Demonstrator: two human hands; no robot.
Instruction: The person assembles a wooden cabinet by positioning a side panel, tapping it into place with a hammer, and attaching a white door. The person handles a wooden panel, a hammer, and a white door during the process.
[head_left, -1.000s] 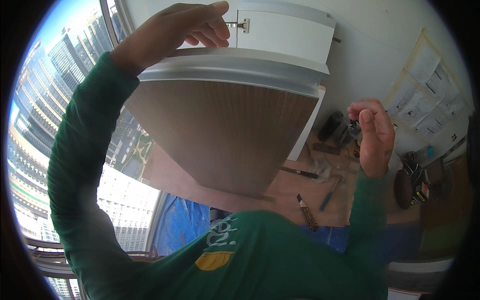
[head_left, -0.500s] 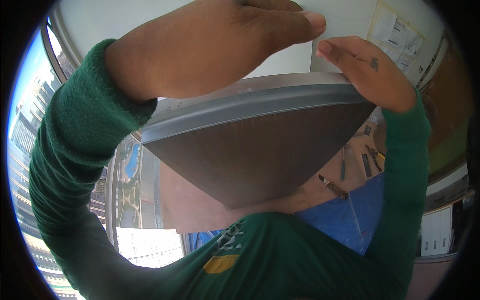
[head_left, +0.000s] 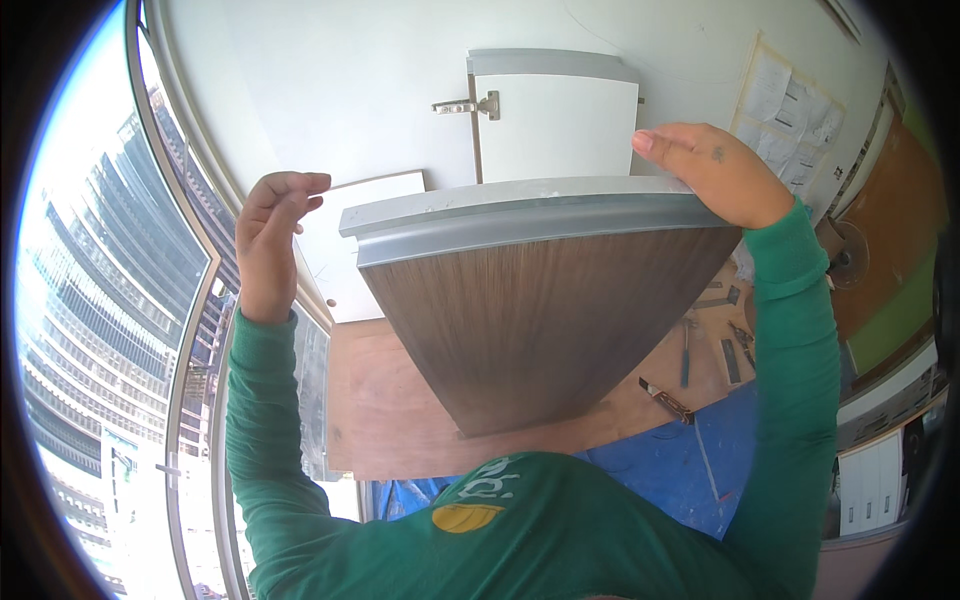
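A tall cabinet door panel (head_left: 550, 310) stands upright before me, its face brown wood grain. A grey metal profile (head_left: 530, 232) runs along its top edge. My right hand (head_left: 730, 175) lies over the top right corner of the panel, with fingers partly hidden behind and the thumb along the edge. Off the panel's left end, my left hand (head_left: 272, 240) is raised and apart from it. Its fingers are curled in against the thumb; whether something small is between them I cannot make out.
At the back, a white door (head_left: 560, 125) with a metal hinge (head_left: 470, 105) leans on the wall beside another white panel (head_left: 370, 210). A utility knife (head_left: 667, 400), a hammer (head_left: 686, 352) and pliers (head_left: 742, 342) lie right on the plywood (head_left: 385, 400). Windows (head_left: 190, 330) line the left.
My left hand has swung left and away from above the panel, uncovering its top left end and the hinged white door behind. The right hand stays at the panel's right corner.
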